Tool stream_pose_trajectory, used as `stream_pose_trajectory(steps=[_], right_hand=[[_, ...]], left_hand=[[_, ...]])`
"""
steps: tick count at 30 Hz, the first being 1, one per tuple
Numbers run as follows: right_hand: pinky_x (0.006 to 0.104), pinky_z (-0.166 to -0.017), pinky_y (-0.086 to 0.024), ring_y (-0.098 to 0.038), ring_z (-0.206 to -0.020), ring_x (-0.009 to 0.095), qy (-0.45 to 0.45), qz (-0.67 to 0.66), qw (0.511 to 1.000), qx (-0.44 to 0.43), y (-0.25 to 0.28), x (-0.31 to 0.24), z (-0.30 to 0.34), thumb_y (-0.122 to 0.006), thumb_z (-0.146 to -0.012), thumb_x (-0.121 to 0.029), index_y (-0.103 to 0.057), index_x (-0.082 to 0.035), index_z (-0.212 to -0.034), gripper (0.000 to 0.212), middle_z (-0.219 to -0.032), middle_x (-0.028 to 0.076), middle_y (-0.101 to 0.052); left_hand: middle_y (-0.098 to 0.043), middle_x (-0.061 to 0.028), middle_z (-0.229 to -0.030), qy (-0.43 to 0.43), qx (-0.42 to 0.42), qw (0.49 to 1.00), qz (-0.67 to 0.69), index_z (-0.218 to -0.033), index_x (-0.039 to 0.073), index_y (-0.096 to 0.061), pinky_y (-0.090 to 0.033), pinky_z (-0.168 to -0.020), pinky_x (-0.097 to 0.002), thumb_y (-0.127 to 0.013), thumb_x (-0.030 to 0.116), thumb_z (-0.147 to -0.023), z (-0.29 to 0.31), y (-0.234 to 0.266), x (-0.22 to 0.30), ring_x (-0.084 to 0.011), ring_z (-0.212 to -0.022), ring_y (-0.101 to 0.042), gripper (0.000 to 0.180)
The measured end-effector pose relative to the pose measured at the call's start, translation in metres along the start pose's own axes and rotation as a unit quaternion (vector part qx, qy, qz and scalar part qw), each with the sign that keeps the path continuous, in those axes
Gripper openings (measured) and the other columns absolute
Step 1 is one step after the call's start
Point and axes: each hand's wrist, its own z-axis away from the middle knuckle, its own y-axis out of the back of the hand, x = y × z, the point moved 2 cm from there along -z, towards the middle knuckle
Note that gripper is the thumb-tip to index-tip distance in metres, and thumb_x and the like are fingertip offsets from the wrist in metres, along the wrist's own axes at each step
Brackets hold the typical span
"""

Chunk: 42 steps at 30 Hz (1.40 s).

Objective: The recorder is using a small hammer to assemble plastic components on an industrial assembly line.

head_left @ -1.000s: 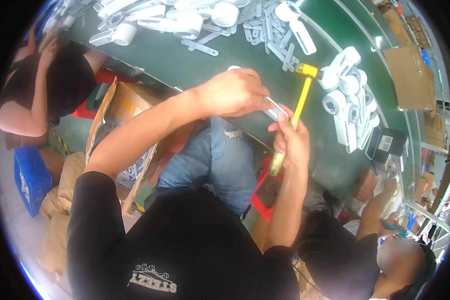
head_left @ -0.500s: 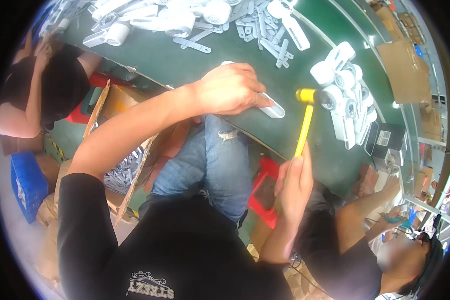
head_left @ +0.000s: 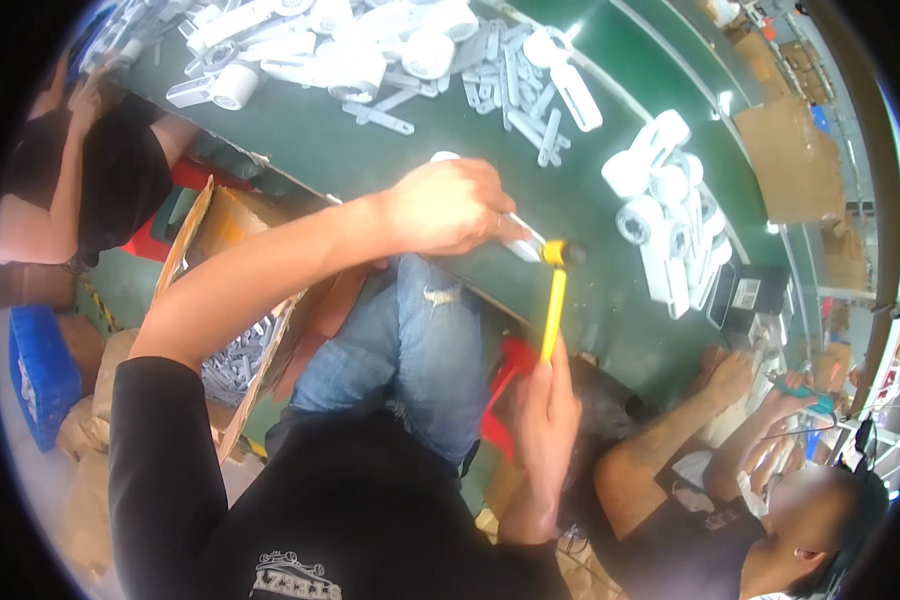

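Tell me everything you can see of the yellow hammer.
The hammer has a slim yellow handle and a crosswise head, yellow at left, dark at right, plastic-looking. The right hand grips its lower handle, hiding the end. It slants slightly in view, head uppermost, its yellow face right by the tip of the white part; whether they touch, I cannot tell.

On the left, a bright blue plastic bin [head_left: 40, 375] sits just beside crumpled brown paper bundles [head_left: 88, 440], with an open brown cardboard box [head_left: 235, 215] next along! Over right, a tan cardboard sheet [head_left: 795, 160], then a black, white-labelled box [head_left: 770, 290], and there's a dark-shirted co-worker [head_left: 690, 535] gripping a teal tool [head_left: 810, 398]!
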Motion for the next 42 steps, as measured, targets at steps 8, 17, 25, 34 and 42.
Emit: stream_pose_trajectory(steps=[8, 17, 25, 34, 42], right_hand=[[0.038, -0.057, -0.046, -0.058, -0.059, 0.02, 0.055, -0.073, 0.995, 0.047, 0.003, 0.007, 0.013, -0.046, -0.113, -0.021, -0.042, -0.008, -0.161, 0.05, -0.073, 0.017, -0.059], [0.0198, -0.044, -0.032, -0.038, -0.05, 0.003, -0.031, -0.189, 0.979, 0.075, 0.004, -0.002, 0.009, -0.042, -0.115, -0.025, -0.039, -0.009, -0.163, 0.051, -0.067, -0.004, -0.043], [0.021, -0.044, -0.038, -0.04, -0.051, 0.005, -0.043, -0.264, 0.963, 0.042, -0.004, 0.006, 0.011, -0.04, -0.116, -0.023, -0.035, -0.01, -0.165, 0.051, -0.073, -0.001, -0.046], [0.0224, -0.053, -0.04, -0.046, -0.057, 0.006, 0.025, -0.125, 0.991, -0.041, -0.014, -0.038, 0.006, -0.044, -0.115, -0.021, -0.032, -0.004, -0.166, 0.055, -0.072, -0.001, -0.05], [0.0309, -0.062, -0.049, -0.055, -0.063, 0.013, 0.107, 0.038, 0.989, -0.094, -0.044, -0.028, -0.029, -0.046, -0.111, -0.015, -0.039, 0.0, -0.161, 0.052, -0.073, 0.007, -0.056]], left_hand=[[-0.075, 0.0006, -0.096, -0.03, 0.01, 0.999, -0.005, -0.103, 0.02, -0.084, -0.056, -0.075, -0.0372, -0.075, 0.019, -0.086, 0.004, -0.002, 0.004, -0.0254, -0.087, -0.068, 0.019], [-0.074, -0.0059, -0.106, -0.165, -0.114, 0.979, 0.037, -0.084, 0.011, -0.082, -0.038, -0.115, -0.0435, -0.075, 0.012, -0.072, -0.04, 0.011, 0.02, -0.0331, -0.125, -0.054, 0.014], [-0.063, -0.0116, -0.137, 0.119, 0.013, 0.992, 0.048, -0.117, 0.012, -0.077, -0.044, -0.11, -0.0484, -0.085, 0.025, -0.078, 0.039, 0.033, 0.051, -0.0355, -0.124, -0.058, 0.042], [-0.077, -0.0106, -0.116, 0.131, 0.093, 0.986, 0.051, -0.127, 0.01, -0.074, -0.059, -0.091, -0.0409, -0.078, 0.014, -0.091, 0.073, 0.015, 0.004, -0.0311, -0.102, -0.073, 0.036], [-0.077, -0.0055, -0.122, 0.364, 0.088, 0.906, 0.195, -0.158, 0.015, -0.04, -0.052, -0.105, -0.0427, -0.081, 0.017, -0.09, 0.067, 0.014, 0.005, -0.0338, -0.123, -0.064, 0.08]])
